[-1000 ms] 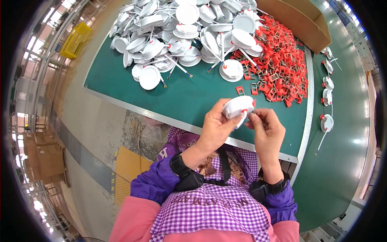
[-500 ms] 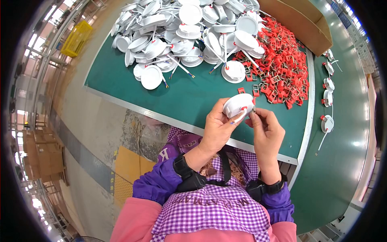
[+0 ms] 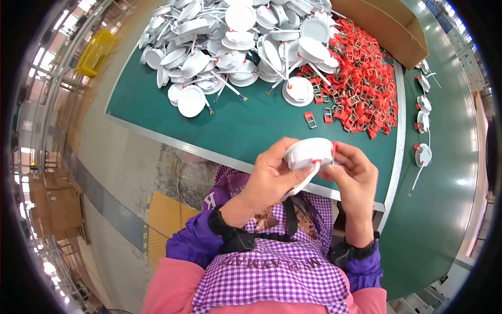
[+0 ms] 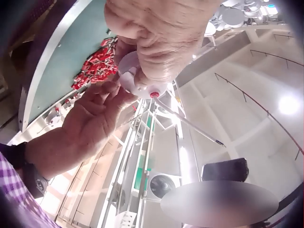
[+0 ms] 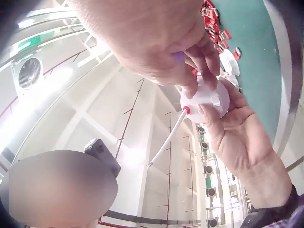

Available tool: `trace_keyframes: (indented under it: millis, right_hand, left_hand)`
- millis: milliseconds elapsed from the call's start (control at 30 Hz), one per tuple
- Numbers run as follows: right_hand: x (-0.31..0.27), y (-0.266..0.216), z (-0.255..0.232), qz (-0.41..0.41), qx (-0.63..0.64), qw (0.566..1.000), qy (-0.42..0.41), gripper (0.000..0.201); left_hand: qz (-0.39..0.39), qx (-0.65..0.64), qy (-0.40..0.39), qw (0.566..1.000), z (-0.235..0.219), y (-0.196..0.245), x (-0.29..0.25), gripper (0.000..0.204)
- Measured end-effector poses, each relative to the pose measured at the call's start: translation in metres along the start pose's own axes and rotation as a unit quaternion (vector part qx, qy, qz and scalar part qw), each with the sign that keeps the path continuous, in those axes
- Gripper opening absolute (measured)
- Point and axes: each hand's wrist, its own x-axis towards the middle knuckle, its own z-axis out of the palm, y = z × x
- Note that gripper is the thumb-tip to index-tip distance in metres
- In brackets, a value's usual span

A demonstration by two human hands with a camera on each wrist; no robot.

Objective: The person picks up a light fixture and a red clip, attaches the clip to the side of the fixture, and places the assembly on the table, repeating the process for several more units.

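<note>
A white round downlight (image 3: 307, 153) with a white cable is held over the table's near edge. My left hand (image 3: 272, 175) grips it from the left, thumb across its back near the red cable grommet (image 5: 186, 110). At its right edge my right hand (image 3: 356, 180) pinches a red spring clip (image 3: 334, 148), mostly hidden by the fingers, against the housing. In the right wrist view the cable (image 5: 172, 135) hangs free from the downlight. Just beyond the hands, two loose red clips (image 3: 309, 120) lie on the green table.
A heap of white downlights (image 3: 225, 47) covers the table's far side, beside a pile of red clips (image 3: 366, 78). Behind the clips stands a cardboard box (image 3: 389, 26). To the right, several downlights (image 3: 423, 155) lie in a row on a green surface (image 3: 444, 209).
Both hands have come slightly closer to the body with the downlight, which is tilted differently, its cable trailing down-left. The right-hand fingers have shifted around the clip at the edge.
</note>
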Motion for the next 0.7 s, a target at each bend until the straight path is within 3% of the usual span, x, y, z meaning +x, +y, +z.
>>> trace_keyframes:
  millis: [67, 267, 333, 467, 533, 700]
  right_hand:
    - [0.007, 0.007, 0.000, 0.054, -0.004, 0.998, -0.029, 0.038]
    - [0.014, 0.011, 0.010, 0.047, -0.050, 0.997, -0.031, 0.039]
    - [0.014, 0.005, 0.017, 0.029, -0.103, 0.994, -0.020, 0.039]
    - [0.011, 0.006, 0.022, 0.000, -0.082, 0.996, -0.019, 0.041]
    - [0.007, 0.000, 0.030, -0.051, -0.158, 0.986, 0.022, 0.044]
    - [0.000, -0.012, 0.039, -0.082, -0.251, 0.964, 0.007, 0.047]
  left_hand:
    - [-0.005, 0.000, 0.012, 1.000, -0.005, -0.006, 0.001, 0.031]
    - [-0.062, -0.101, 0.043, 0.992, -0.015, -0.009, 0.004, 0.034]
    - [-0.074, -0.155, 0.055, 0.984, -0.014, -0.001, 0.004, 0.033]
    - [-0.095, -0.189, 0.036, 0.977, -0.022, -0.008, 0.000, 0.043]
    - [-0.109, -0.235, 0.032, 0.965, -0.023, -0.009, -0.002, 0.044]
    - [-0.137, -0.337, -0.014, 0.931, -0.033, -0.017, -0.006, 0.047]
